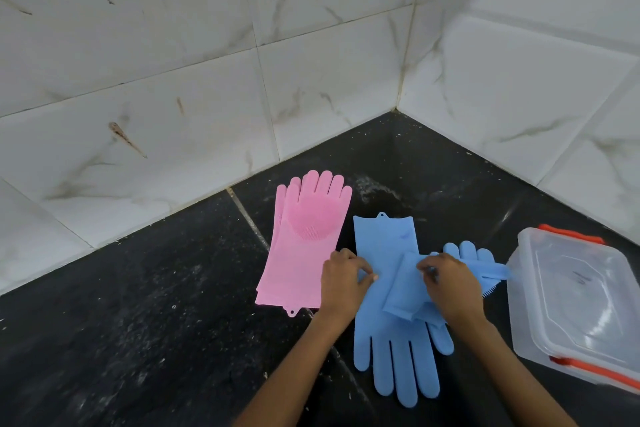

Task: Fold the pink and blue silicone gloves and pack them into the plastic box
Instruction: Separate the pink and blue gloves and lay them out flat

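Two pink silicone gloves lie stacked flat on the black counter, fingers pointing to the wall. To their right a blue glove lies flat with its fingers toward me. A second blue glove lies crosswise on top of it, its cuff end folded over. My left hand pinches the left edge of the flat blue glove. My right hand grips the folded part of the upper blue glove. The clear plastic box with orange latches stands at the right, its lid on.
The black stone counter runs into a corner of white marbled wall tiles. The box sits close to the right wall.
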The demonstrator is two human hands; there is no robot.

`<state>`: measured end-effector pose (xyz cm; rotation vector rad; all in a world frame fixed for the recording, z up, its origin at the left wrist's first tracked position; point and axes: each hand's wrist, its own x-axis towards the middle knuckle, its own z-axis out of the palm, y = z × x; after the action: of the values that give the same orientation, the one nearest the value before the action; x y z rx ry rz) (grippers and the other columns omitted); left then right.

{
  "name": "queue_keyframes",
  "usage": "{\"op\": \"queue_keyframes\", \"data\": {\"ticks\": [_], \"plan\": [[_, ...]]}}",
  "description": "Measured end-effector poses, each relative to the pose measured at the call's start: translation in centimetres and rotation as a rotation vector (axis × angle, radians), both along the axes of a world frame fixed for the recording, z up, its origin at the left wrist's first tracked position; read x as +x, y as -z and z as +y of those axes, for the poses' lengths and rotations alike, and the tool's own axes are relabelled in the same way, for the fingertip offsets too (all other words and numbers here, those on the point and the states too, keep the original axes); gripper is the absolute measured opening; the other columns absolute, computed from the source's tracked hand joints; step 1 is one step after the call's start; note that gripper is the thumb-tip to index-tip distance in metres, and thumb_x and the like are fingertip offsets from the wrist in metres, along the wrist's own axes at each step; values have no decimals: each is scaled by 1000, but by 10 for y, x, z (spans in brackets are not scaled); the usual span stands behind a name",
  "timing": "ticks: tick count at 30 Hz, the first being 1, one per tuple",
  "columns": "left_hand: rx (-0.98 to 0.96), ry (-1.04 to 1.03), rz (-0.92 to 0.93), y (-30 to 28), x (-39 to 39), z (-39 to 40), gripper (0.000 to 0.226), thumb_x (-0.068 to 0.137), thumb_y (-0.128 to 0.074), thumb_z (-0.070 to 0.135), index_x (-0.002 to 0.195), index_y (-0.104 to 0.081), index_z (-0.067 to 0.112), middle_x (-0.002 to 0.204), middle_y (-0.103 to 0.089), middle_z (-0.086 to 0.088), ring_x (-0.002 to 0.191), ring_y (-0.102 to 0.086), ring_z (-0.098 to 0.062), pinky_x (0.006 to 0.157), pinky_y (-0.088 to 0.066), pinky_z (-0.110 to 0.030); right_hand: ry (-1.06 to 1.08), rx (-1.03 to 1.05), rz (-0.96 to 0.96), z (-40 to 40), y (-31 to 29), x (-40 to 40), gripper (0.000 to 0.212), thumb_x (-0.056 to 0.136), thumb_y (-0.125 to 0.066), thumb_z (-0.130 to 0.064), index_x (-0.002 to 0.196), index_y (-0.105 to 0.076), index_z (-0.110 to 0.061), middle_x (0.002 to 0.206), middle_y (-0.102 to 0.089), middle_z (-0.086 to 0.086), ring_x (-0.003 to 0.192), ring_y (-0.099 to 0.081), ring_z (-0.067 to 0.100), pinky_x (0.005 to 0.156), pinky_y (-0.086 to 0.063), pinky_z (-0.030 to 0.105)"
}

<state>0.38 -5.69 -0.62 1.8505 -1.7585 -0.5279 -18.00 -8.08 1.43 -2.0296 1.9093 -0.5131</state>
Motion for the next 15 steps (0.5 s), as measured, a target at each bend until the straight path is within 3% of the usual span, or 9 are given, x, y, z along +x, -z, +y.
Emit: {"op": "queue_keyframes", "data": {"ticks": [3,8,12,15], "plan": [[-9,101,-42,1,-4,3,13,84,-68,27,95,-71,22,104,-56,1,99,-47,-15,78,-35,-17,-61,32,14,11,3,-19,24,89,-53,-4,102,-69,-16,108,-67,5,88,-62,18,72,-44,19],[15,321,-101,-6,-6,8,27,78,-73,30,105,-71,27,111,-53,3,104,-44,-15,86,-38,-23,-211,85,144,20,-1,-29,27,87,-55,-7,108,-67,-20,120,-61,-1,109,-57,15,85,-44,20],[4,454,-167,-10,-11,8,26,80,-72,28,105,-72,28,113,-54,4,105,-44,-14,89,-36,-24,-109,38,286,23,-5,-33,28,88,-55,-10,111,-65,-21,119,-59,-1,109,-53,16,77,-46,23],[-17,490,-192,-9,-15,8,23,86,-65,22,106,-72,28,115,-54,4,108,-44,-14,87,-32,-20,-44,-10,312,18,-9,-44,33,88,-55,-9,118,-61,-20,121,-58,2,110,-52,18,83,-49,27]]}}
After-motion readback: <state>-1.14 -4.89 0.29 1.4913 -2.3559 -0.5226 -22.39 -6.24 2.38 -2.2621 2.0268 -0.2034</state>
